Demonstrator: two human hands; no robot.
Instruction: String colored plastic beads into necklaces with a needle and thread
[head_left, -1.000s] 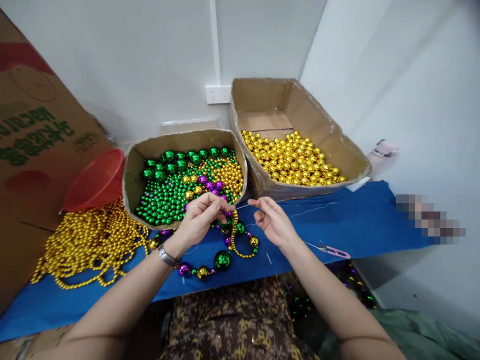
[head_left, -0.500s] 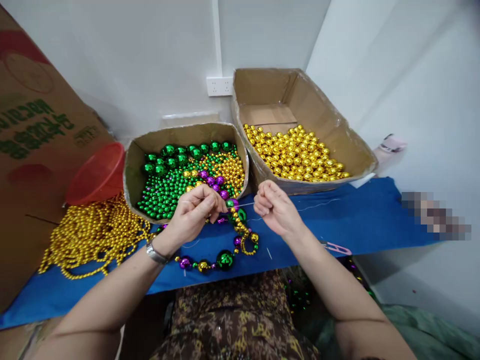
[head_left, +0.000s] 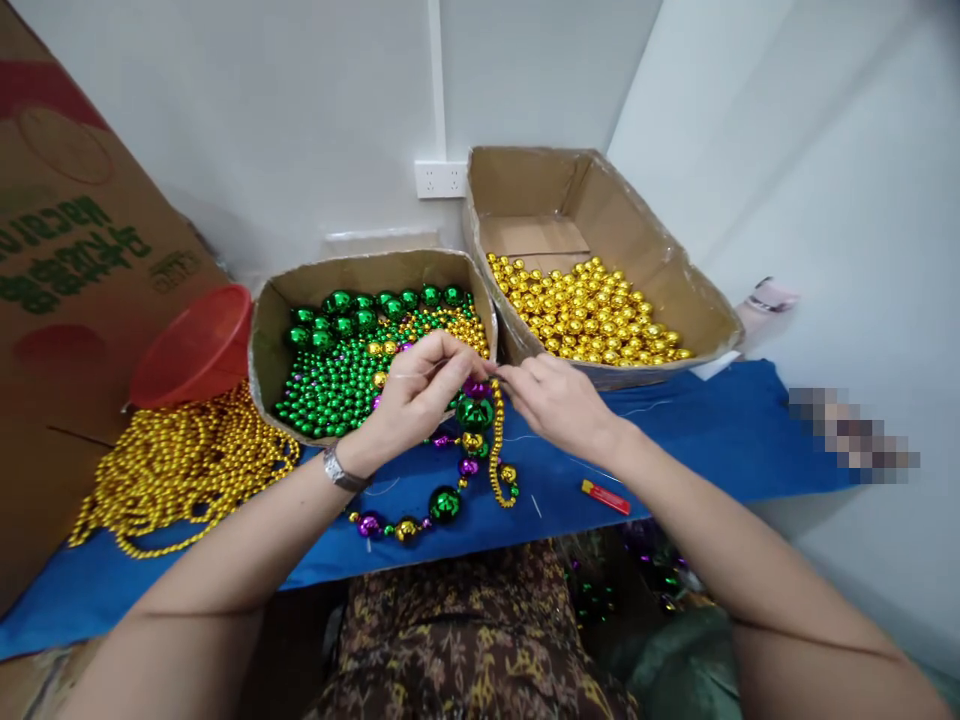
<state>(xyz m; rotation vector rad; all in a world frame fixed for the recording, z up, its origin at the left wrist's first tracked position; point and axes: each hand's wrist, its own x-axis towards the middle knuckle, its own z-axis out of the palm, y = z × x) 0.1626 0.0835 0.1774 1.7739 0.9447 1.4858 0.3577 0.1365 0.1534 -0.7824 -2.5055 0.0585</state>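
Note:
My left hand [head_left: 424, 390], with a watch on the wrist, is closed in a pinch on a thin white thread [head_left: 409, 376]. The fingertips of my right hand [head_left: 555, 400] are pinched together and meet those of the left; the exact spot they grip is too small to make out. Just below the fingertips hangs a strand of small gold beads [head_left: 496, 440]. It belongs to a bead necklace [head_left: 445, 504] of green, purple and gold balls, which curves across the blue cloth [head_left: 705, 430].
Behind my hands stand a carton of green, gold and purple beads [head_left: 259, 350] and a carton of gold balls [head_left: 675, 240]. Gold bead strands [head_left: 195, 460] lie left beside a red basket [head_left: 195, 350]. A red-and-yellow object [head_left: 606, 497] rests right, near the front edge.
My right hand has moved left, closing the gap where the thread was stretched between my hands. My left hand has shifted slightly right and up. The red-and-yellow object now shows; pink scissors handles are hidden.

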